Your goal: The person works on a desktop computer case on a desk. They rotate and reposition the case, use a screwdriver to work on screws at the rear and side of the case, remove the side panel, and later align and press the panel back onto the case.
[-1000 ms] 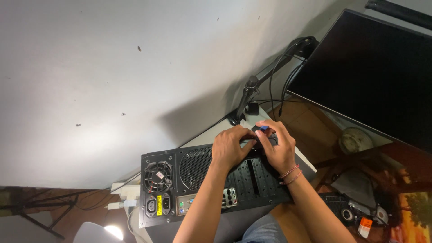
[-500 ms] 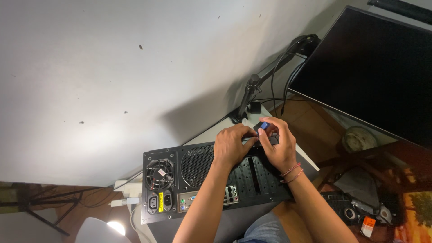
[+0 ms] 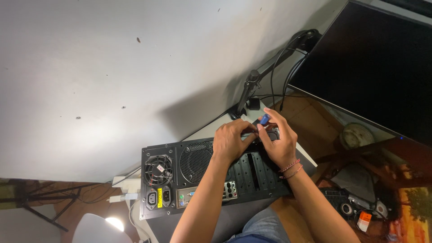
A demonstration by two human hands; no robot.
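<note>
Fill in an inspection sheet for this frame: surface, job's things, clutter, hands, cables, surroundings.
Surface: white desk, mostly covered by the case.
Job's things: black computer case, rear panel towards the camera; small blue-handled tool.
Clutter: nothing seen on the desk.
Hands: left hand rests on the case's top edge; right hand pinches the tool.
Cables: black cables hang from the monitor arm.
Surroundings: white wall, dark monitor, power strip.

A big white wall (image 3: 112, 67) with small dark spots filled the view. Right of it hung a black screen (image 3: 378, 76). Below the wall was brown floor (image 3: 85, 202), with a bright lamp (image 3: 112, 223).
</note>
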